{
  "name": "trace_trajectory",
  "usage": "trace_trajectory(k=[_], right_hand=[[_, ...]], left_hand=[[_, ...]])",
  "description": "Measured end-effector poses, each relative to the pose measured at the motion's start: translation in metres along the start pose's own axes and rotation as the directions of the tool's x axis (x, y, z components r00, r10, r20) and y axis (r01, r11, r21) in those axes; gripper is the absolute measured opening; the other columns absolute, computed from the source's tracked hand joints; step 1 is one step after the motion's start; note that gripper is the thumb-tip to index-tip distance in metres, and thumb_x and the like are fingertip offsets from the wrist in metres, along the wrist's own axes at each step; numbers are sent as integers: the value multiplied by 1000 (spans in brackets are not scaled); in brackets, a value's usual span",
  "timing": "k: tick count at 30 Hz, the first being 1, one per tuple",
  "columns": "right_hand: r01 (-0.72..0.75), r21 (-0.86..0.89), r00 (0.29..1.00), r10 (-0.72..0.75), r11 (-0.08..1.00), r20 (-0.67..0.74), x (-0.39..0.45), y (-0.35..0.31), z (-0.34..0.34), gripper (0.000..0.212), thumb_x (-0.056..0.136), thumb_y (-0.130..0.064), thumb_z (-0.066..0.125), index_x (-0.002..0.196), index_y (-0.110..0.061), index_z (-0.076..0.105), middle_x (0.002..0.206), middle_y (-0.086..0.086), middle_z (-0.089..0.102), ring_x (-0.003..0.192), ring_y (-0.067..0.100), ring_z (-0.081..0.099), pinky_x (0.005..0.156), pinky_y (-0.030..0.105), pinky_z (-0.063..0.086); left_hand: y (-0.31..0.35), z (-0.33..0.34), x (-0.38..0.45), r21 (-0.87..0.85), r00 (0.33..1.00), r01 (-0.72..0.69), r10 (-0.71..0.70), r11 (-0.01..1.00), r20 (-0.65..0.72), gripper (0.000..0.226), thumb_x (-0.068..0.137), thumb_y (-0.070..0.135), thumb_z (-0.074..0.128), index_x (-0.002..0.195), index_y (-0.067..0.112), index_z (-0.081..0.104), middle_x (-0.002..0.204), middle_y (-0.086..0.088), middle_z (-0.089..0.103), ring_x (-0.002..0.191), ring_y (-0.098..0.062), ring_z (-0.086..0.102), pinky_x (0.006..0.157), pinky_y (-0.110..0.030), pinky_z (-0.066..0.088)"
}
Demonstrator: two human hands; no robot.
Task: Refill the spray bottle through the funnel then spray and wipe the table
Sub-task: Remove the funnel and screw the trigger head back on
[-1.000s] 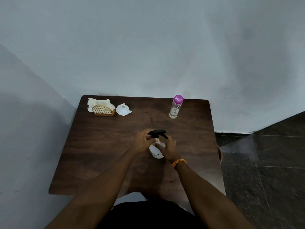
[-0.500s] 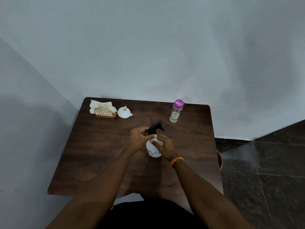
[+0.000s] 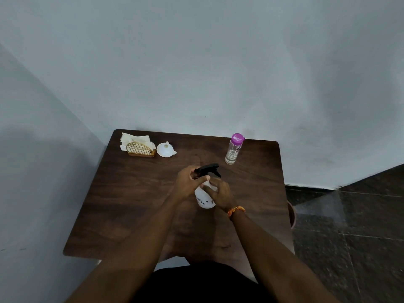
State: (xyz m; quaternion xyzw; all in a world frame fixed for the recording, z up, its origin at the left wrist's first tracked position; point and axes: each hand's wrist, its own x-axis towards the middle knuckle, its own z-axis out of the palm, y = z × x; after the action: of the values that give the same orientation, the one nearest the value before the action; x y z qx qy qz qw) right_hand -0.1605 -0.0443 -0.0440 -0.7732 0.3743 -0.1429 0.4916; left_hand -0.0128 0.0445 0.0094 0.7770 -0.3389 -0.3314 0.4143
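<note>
A white spray bottle (image 3: 204, 199) with a black trigger head (image 3: 209, 169) stands near the middle of the dark wooden table (image 3: 135, 193). My left hand (image 3: 188, 184) grips the black head at its neck. My right hand (image 3: 219, 194) wraps the white body from the right. A white funnel (image 3: 165, 149) lies at the back left. A clear water bottle with a purple cap (image 3: 233, 149) stands upright at the back right. White paper napkins (image 3: 135, 139) sit in a golden wire holder (image 3: 140, 149) at the back left corner.
Grey walls close the table in at the back and on the left. Dark tiled floor (image 3: 349, 226) lies to the right, where a brown round rim (image 3: 292, 215) shows beside the table's edge.
The black trigger head has turned between my hands, its nozzle swinging round to the right. Both hands stay on the bottle, which remains at the same spot on the table.
</note>
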Motion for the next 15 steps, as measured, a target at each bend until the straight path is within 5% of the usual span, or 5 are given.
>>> trace_trajectory(k=[3,7,11,15], right_hand=[[6,-5,1000,-6,1000,8,2,2,-3,35,92,-53,70,85,-18,72,89,-3,72,82,12,68,71,40,57],[19,-20,999,-19,1000,33,3,2,-5,33,92,-48,72,85,-16,72,88,-2,72,81,13,67,73,43,56],[25,-19,997,-23,1000,71,4,0,-6,37,92,-51,69,88,-14,73,90,0,75,83,16,70,74,45,57],[43,28,996,-45,999,72,4,-11,-8,26,97,-40,70,104,-16,77,103,0,78,92,12,73,77,33,59]], left_hand=[[3,-3,-3,-36,1000,-18,18,999,-2,45,87,24,86,129,14,71,110,10,76,100,2,73,82,-14,57],[3,-5,-1,11,999,-26,25,1000,47,49,91,15,81,137,11,63,128,-3,72,116,-12,69,103,-33,58],[3,-6,1,19,995,-19,17,1000,95,49,94,11,75,140,14,59,133,-4,70,123,-18,67,108,-46,56],[9,-3,-1,-3,997,-60,60,998,51,51,90,28,83,135,19,60,127,3,69,117,-10,67,99,-29,58]])
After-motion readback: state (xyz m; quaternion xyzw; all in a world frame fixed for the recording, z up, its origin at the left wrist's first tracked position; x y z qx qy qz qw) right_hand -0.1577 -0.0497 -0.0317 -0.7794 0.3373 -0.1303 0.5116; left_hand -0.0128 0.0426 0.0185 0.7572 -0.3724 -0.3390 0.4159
